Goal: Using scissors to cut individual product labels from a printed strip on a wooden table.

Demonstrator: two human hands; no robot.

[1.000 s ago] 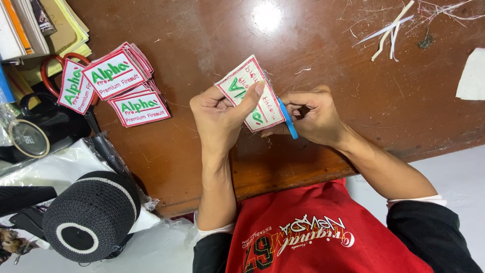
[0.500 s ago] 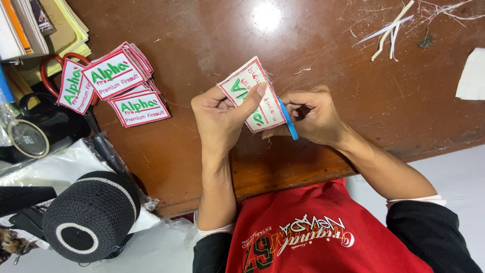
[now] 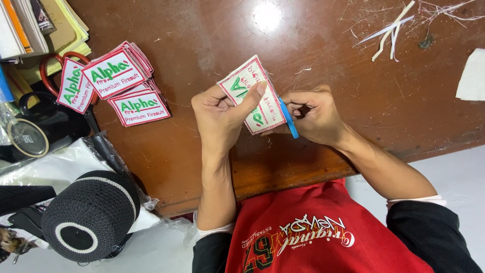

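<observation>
A worn brown tabletop (image 3: 212,167) is seen from above, with one embroidered patch (image 3: 255,96) held just over it between two bare hands. Left of the grip, a fanned pile of matching finished patches (image 3: 118,83) lies flat, red-bordered with green stitching, apparently already dealt with; red-handled scissors (image 3: 53,65) lie partly under it. Farther left, a black knitted cap (image 3: 91,215) rests on clear plastic. Beyond the grip to the right, pale trimmed scraps and loose threads (image 3: 391,30) are scattered, a sign that trimming has been under way. The patch is pinched by the left hand (image 3: 222,114), thumb laid across its face, so that grip is closed on it. The right hand (image 3: 316,114) is closed around a small blue-handled tool (image 3: 289,119), set against the patch's edge. By the look of it, this patch is only partly worked; how many remain cannot be told.
</observation>
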